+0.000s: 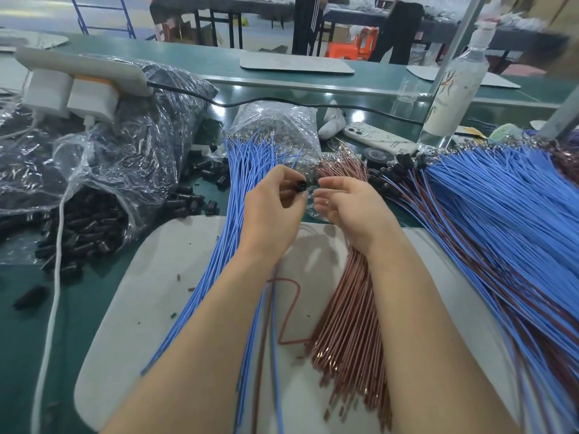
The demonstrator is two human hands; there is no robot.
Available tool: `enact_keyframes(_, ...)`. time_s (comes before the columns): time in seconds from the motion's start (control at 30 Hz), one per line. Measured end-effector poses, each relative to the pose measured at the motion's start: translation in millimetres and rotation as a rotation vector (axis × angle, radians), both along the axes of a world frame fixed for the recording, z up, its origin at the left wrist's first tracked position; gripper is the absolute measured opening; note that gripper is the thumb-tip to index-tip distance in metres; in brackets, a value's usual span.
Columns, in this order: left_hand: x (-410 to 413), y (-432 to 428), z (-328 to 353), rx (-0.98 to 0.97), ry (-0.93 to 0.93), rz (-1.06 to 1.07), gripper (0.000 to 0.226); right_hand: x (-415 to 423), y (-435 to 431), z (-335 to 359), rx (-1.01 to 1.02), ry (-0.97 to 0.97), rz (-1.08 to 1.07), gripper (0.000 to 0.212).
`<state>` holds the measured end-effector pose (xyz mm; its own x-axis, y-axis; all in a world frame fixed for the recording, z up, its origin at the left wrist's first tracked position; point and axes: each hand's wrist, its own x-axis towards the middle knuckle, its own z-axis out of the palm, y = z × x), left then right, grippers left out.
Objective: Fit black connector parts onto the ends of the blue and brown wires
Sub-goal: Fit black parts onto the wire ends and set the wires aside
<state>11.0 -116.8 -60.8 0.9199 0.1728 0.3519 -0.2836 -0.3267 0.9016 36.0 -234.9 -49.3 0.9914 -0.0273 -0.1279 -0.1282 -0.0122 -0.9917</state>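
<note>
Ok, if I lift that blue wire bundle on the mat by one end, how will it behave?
Probably floppy: the blue wires curve as they lie across the mat. Likely to scatter, since no tie shows around them. Their splayed metal tips may snag the bag behind.

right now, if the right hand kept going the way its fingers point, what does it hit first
Probably the connector pinched in the left hand: the right hand points its fingers left at it across a short gap, though depth is unclear.
</note>
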Motion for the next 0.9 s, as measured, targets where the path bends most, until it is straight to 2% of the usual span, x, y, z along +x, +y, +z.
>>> enact_keyframes(0.13, 0, 0, 0, -0.023, 0.003, -0.035, 0.016, -2, -2, 2, 0.066, -0.061, -0.041, 0.031)
enact_keyframes(0.3, 0, 0, -1, -0.020, 0.000, -0.039, 0.015, -2, -4, 2, -0.033, -0.093, -0.024, 0.028)
enact_keyframes(0.5, 1, 2, 0, -0.012, 0.003, -0.042, 0.014, -6, 1, 0, -0.407, -0.218, 0.100, 0.024)
enact_keyframes(0.6, 0, 1, 1, -0.023, -0.002, -0.048, 0.014, -7, 3, 0, -0.478, -0.277, 0.133, 0.016)
enact_keyframes(0.73, -1, -1, 3, -0.059, 0.001, -0.088, 0.017, -5, 4, -3, -0.554, -0.338, 0.056, 0.008)
enact_keyframes(0.9, -2, -1, 5, -0.104, -0.019, -0.090, 0.020, -9, 8, -3, -0.677, -0.463, -0.028, 0.009)
